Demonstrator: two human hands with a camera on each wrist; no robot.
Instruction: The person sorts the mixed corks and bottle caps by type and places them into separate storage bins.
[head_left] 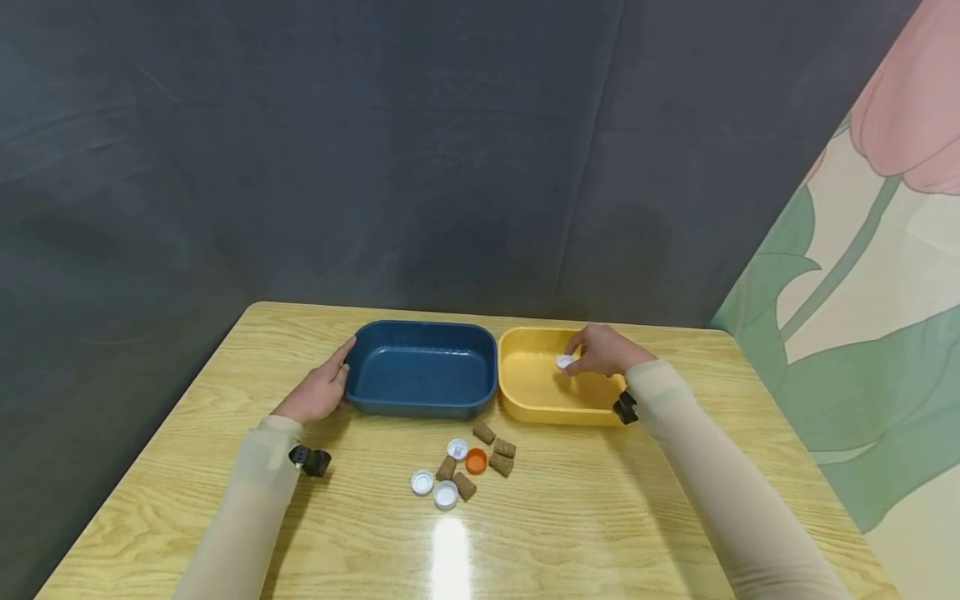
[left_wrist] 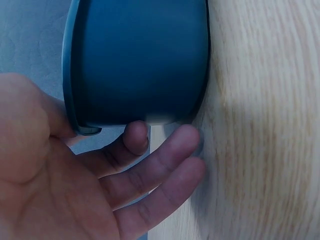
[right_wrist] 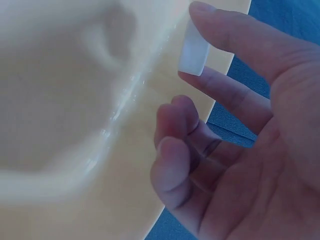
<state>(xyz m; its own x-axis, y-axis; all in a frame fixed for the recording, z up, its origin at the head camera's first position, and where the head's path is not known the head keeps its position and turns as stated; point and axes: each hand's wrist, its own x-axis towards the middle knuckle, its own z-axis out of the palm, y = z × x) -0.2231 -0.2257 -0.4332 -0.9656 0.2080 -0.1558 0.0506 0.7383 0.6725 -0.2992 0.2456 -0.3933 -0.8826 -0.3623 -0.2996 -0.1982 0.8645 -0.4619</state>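
My right hand (head_left: 606, 350) pinches a white bottle cap (right_wrist: 194, 50) between thumb and a fingertip, over the inside of the yellow tray (head_left: 562, 415). Its other fingers are curled loosely below the cap in the right wrist view. At the far left, my left hand (head_left: 318, 392) rests against the end wall of the blue tray (head_left: 420, 411), fingers relaxed. The left wrist view shows its fingertips (left_wrist: 185, 137) beside the tray's outer wall; part of the hand is hidden behind the rim.
In front of the trays lie several corks (head_left: 502, 464), an orange bottle cap (head_left: 476, 461) and more white bottle caps (head_left: 446, 495), loosely grouped on the wooden table (head_left: 570, 533). The two trays stand side by side. A dark cloth (head_left: 450, 167) hangs behind the table.
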